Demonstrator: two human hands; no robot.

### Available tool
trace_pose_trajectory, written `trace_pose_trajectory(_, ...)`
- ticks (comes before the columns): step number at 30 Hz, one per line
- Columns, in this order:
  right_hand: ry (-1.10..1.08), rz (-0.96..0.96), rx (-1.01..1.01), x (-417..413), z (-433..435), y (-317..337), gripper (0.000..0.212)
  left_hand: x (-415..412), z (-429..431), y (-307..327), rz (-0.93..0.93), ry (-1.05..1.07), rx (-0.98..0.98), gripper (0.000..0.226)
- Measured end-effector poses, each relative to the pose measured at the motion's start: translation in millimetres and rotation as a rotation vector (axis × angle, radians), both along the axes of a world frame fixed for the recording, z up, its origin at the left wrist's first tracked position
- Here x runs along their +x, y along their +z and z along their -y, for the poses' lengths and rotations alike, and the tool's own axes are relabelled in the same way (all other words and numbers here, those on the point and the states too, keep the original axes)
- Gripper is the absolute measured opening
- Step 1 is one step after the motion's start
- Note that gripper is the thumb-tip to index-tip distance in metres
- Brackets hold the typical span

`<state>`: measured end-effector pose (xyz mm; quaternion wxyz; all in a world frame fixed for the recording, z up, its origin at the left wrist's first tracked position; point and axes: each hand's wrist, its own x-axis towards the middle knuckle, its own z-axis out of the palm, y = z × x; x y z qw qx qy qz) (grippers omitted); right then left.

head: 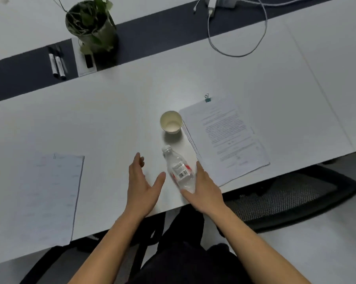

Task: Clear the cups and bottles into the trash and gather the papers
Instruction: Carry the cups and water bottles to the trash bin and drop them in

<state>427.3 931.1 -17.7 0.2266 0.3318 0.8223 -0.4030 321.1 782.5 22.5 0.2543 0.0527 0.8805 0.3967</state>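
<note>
A clear plastic bottle [179, 169] with a red and white label lies on its side near the front edge of the white table [111, 119]. My right hand [203, 187] is curled around the bottle's lower end, fingers under and beside it. To the left of the bottle, my left hand [142, 181] hovers open, palm facing it, touching nothing. Just beyond the bottle's cap an empty paper cup [171, 121] stands upright. A printed paper stack [226, 138] with a teal binder clip [207, 98] lies to the right. Other paper sheets [52, 193] lie at the left.
A potted plant [91, 25] stands at the back left on a dark strip, with two markers [57, 65] and a small black item beside it. A white cable [236, 31] loops at the back right. A black mesh chair [285, 199] is below the table's right front edge.
</note>
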Motion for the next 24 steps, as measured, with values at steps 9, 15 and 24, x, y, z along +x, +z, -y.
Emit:
trace_pose_trajectory(9, -0.366, 0.044, 0.009, 19, -43, 32, 0.064, -81, -111, -54, -0.120, -0.152, -0.030, 0.129)
trace_pose_trajectory(15, -0.492, -0.029, 0.071, 30, -69, 43, 0.070, -84, -140, -58, -0.123, -0.014, -0.010, 0.079)
trace_pose_trajectory(24, -0.463, -0.324, 0.117, 56, -88, 108, 0.060, -16, -95, 59, -0.391, 0.082, 0.135, 0.087)
